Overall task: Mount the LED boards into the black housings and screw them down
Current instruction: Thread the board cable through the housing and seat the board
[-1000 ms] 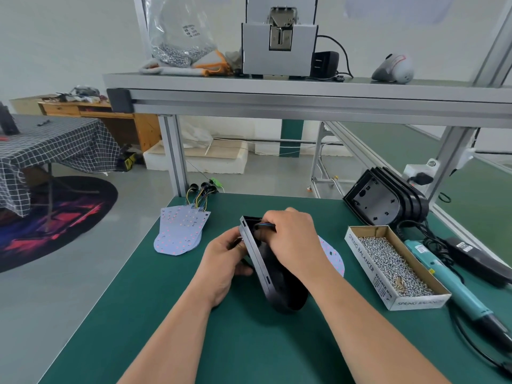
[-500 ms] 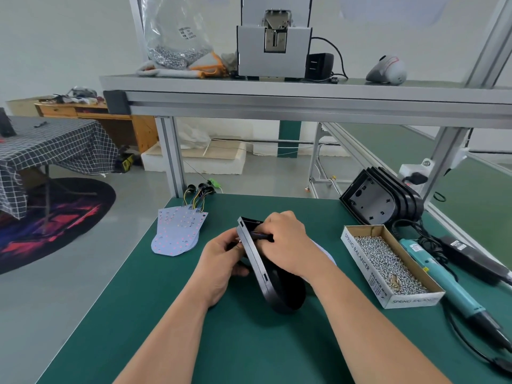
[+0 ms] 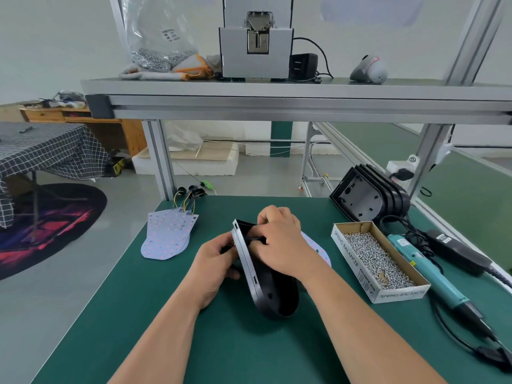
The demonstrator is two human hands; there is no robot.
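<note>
A black housing (image 3: 273,295) stands on its edge in the middle of the green mat, its open side turned right. My left hand (image 3: 214,263) grips its back from the left. My right hand (image 3: 279,242) reaches into the open side near the top and pinches a dark wire there. One LED board (image 3: 318,249) lies flat behind my right hand, mostly hidden. A stack of LED boards (image 3: 167,235) with coloured wires lies at the left. More black housings (image 3: 368,196) lean in a row at the back right.
A cardboard box of screws (image 3: 376,261) sits to the right of the housing. A teal electric screwdriver (image 3: 432,273) with its cable lies beyond it, near a black power unit (image 3: 457,252). An aluminium shelf (image 3: 277,98) spans overhead with a grey machine.
My hands and the housing stay almost in place; my right-hand fingers have shifted slightly on the wire at the housing's top.
</note>
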